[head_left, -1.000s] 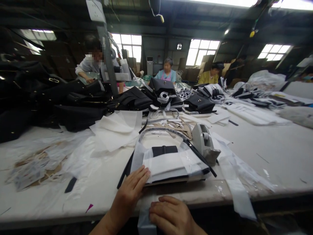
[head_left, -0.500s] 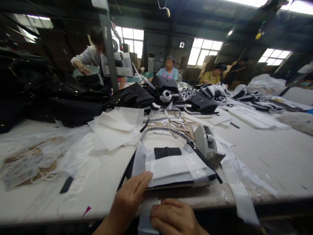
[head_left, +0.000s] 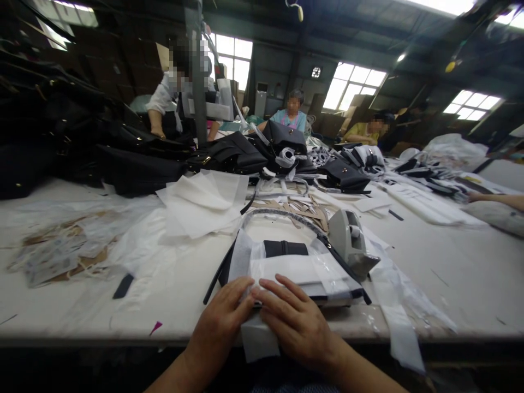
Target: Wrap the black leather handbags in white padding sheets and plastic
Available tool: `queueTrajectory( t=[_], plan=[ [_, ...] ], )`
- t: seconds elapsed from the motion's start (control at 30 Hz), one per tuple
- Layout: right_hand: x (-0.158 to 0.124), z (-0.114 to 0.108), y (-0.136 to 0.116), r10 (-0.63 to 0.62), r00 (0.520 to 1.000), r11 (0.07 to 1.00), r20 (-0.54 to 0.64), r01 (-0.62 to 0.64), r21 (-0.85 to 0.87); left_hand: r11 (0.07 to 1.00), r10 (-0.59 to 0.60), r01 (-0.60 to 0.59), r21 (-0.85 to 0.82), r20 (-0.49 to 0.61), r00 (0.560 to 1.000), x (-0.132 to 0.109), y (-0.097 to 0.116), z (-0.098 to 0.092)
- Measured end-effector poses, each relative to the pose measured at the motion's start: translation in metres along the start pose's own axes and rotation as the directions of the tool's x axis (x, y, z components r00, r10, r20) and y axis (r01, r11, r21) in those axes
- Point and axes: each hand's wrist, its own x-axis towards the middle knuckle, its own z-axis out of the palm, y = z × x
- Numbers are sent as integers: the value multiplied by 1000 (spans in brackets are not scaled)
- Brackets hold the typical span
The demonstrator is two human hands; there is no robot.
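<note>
In front of me on the table lies a black handbag wrapped in white paper [head_left: 303,267], with clear tape across its right part and its handle arched toward the back. My left hand [head_left: 221,316] grips the bag's near edge at the left, thumb close to the other fingers. Beside it, nearly touching, my right hand [head_left: 297,322] lies over the near edge with its fingers stretched out and slightly spread on the paper. From under both hands a white paper strip [head_left: 260,341] hangs past the table edge. What the fingertips press on is partly hidden.
A grey tape dispenser [head_left: 347,240] stands right of the bag. Loose white sheets [head_left: 204,204] lie at the back left, plastic-bagged tags [head_left: 65,251] farther left. Black bags [head_left: 229,153] are piled behind. Several co-workers are across the table; another person's arm [head_left: 499,201] reaches in at right.
My right hand has moved up from the hanging paper strip onto the bag's near edge, its fingers now spread. The left hand stays at that edge. A co-worker's arm has appeared at right.
</note>
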Motion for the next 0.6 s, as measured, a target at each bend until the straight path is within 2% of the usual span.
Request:
queueTrajectory(
  t=[0.1,0.17,0.33,0.6],
  plan=[
    [-5,7,8,30,995,1000,99,-30,1,1000,-11,10,-20,-19,1000,0,1,-3],
    [-8,10,11,47,994,999,98,-49,12,999,-5,4,-42,-14,1000,1,0,-6],
    [0,8,15,-13,999,1000,41,13,8,997,17,-17,-69,-6,1000,1,-3,-11],
    [16,-3,26,-92,976,995,197,98,-16,998,-34,31,-50,-67,997,2,0,-8]
  ],
)
